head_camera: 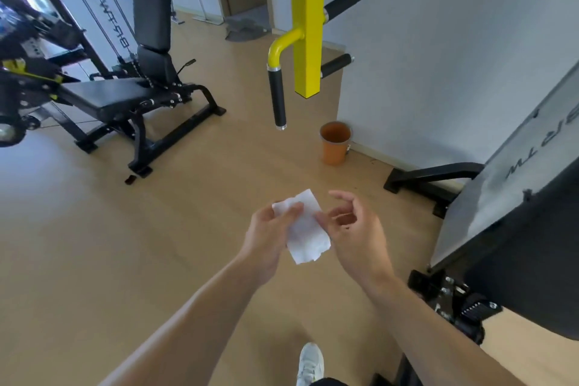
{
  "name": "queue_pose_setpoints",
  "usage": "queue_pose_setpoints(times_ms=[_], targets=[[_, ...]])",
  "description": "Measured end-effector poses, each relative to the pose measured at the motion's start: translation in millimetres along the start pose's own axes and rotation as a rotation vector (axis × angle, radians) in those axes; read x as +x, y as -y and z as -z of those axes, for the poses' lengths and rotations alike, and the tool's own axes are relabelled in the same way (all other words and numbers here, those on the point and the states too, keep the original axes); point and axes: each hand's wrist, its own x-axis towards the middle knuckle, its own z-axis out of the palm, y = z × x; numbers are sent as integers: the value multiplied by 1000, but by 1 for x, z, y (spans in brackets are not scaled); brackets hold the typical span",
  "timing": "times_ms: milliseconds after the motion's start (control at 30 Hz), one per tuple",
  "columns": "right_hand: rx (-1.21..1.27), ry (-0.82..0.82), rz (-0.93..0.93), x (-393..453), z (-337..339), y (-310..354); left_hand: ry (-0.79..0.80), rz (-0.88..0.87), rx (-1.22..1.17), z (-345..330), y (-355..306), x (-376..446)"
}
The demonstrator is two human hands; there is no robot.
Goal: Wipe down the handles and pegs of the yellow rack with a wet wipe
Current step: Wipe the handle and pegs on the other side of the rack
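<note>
Wipe (305, 227) was pinched between left hand (269, 229) and right hand (354, 229); the yellow rack's black handle (279, 97) hung vertical, straight ahead and above, slightly nearer the left hand

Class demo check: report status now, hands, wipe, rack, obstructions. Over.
Left hand and right hand both pinching wet wipe. Yellow rack ahead, handle untouched. Nothing between hands and rack.

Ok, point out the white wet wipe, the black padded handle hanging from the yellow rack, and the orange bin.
white wet wipe (305, 233): head view, middle of sheet.
black padded handle (277, 97): head view, middle of grip.
orange bin (333, 152): head view, outer wall.
</note>
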Motion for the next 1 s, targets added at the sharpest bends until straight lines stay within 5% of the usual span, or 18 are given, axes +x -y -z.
queue_pose_setpoints(times_ms=[133,433,600,800,1000], targets=[[98,263,-282,41,-17,12,-7,-20,-40,15,-26,38],[431,-357,-250,124,-71,52,-30,-171,115,58,-78,125],[458,-607,-178,191,-126,96,199,-342,358,99,-128,181],[431,-649,-53,242,-201,126,399,-489,492,137,-188,261],[317,-783,-30,266,-214,126,606,-527,551,105,-238,319]])
